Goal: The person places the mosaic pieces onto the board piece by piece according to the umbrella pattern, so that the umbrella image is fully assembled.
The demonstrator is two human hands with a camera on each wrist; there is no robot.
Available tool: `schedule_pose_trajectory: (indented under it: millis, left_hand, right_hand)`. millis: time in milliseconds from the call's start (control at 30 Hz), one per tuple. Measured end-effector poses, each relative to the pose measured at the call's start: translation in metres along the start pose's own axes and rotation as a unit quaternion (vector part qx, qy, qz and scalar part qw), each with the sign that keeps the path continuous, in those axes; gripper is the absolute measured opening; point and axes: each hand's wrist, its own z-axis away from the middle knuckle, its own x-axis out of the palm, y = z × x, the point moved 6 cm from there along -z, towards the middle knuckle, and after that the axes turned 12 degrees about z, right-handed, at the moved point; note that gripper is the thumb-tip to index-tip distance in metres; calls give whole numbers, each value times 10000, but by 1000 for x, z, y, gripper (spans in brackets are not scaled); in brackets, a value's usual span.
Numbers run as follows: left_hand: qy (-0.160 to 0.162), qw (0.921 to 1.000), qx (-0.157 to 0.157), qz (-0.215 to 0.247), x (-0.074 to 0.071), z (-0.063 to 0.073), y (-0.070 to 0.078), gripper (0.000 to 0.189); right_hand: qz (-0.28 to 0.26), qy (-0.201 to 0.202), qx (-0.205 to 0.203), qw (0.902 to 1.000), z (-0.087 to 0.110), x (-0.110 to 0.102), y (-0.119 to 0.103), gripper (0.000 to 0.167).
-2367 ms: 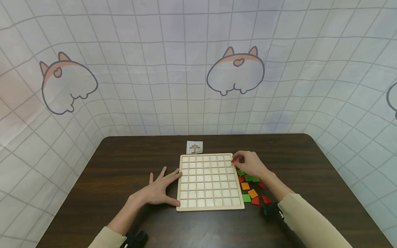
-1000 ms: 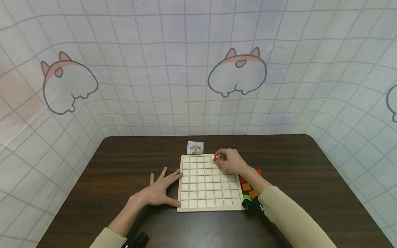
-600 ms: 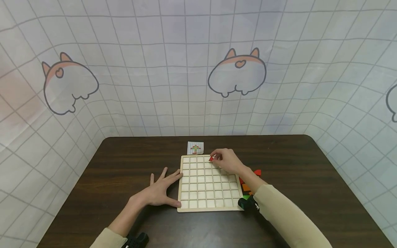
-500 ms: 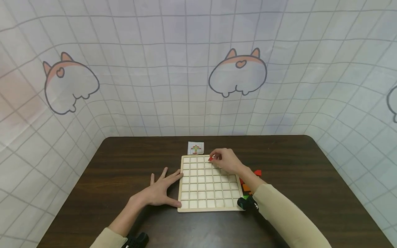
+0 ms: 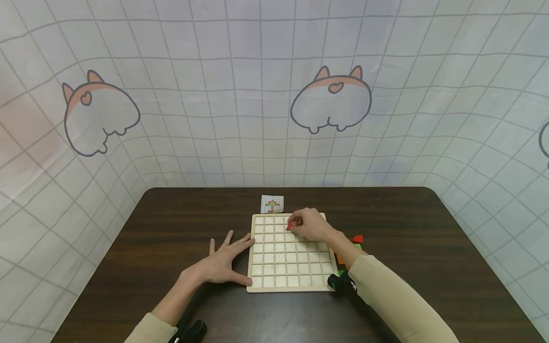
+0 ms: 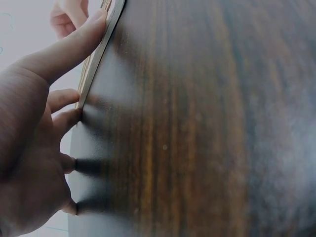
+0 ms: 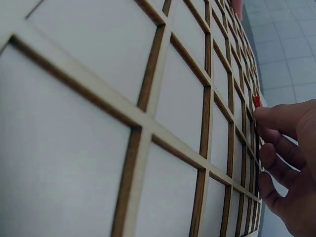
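Observation:
My right hand (image 5: 312,226) pinches a small flat red tile (image 5: 289,226) between thumb and fingers, over the far rows of a pale wooden grid board (image 5: 292,288). The right wrist view shows only a sliver of the red tile (image 7: 256,100) past the fingertips; its full shape is hidden. Spread out flat beside the board's left edge, my left hand (image 5: 220,263) touches the frame with its thumb and fingertips. From the left wrist, the thumb (image 6: 74,49) is seen lying against the board's side. The uncovered squares of the grid hold no tiles.
Beyond the board lies a small card (image 5: 272,204) printed with a coloured figure on a grid. Loose red (image 5: 358,238), green and orange tiles lie right of the board, partly covered by my right forearm. A patterned cloth wall stands behind the dark wooden table (image 5: 193,209).
My right hand has carried the red tile leftward from the board's right edge to its far middle, then slightly nearer to me. My left hand has kept its place at the left edge.

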Motion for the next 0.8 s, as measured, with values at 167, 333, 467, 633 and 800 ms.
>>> schedule_pose_trajectory:
  millis: [167, 333, 467, 633, 800]
  left_hand:
    - [-21, 10000, 1, 26, 0, 0, 0, 108]
    - [-11, 10000, -5, 38, 0, 0, 0, 108]
    - [18, 10000, -16, 36, 0, 0, 0, 108]
    - [13, 10000, -30, 17, 0, 0, 2, 107]
    - [32, 10000, -19, 47, 0, 0, 2, 106]
  right_hand:
    - [-126, -192, 78, 9997, 1, 1, 0, 13]
    - [-92, -290, -64, 9995, 1, 1, -1, 12]
    - [63, -264, -130, 9995, 0, 1, -1, 12]
    - [93, -199, -232, 9995, 2, -3, -3, 15]
    - [-105, -209, -320, 9992, 11, -12, -1, 17]
